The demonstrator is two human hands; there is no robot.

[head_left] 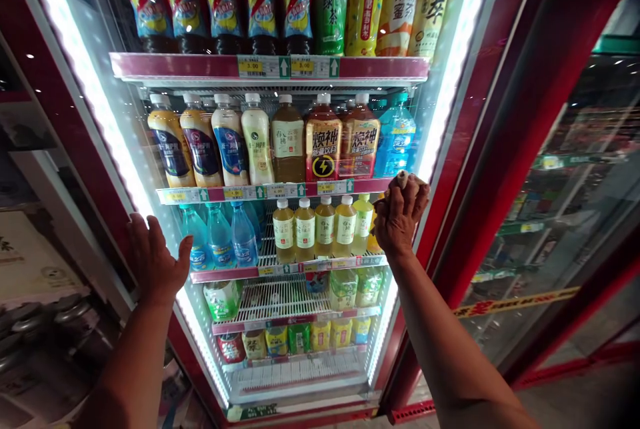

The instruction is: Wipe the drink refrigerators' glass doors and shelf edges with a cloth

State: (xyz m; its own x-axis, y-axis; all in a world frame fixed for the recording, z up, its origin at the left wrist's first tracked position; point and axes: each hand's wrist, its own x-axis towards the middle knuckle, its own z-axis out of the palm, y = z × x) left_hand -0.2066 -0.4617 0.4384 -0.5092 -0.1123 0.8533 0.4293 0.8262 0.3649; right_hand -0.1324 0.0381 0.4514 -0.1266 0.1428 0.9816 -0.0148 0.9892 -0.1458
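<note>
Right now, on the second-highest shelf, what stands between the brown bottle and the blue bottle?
The head view shows two red bottles between the brown bottle and the blue bottle.

Cannot see into the curled right hand (401,215) or make out the orange bottle (372,241) mostly hidden behind. Cannot see the tops of the red bottles (220,5), cut off at the far edge, or read the price tags' (261,67) fine print. Cannot identify the dim, blurred items (30,355) at near left.
</note>
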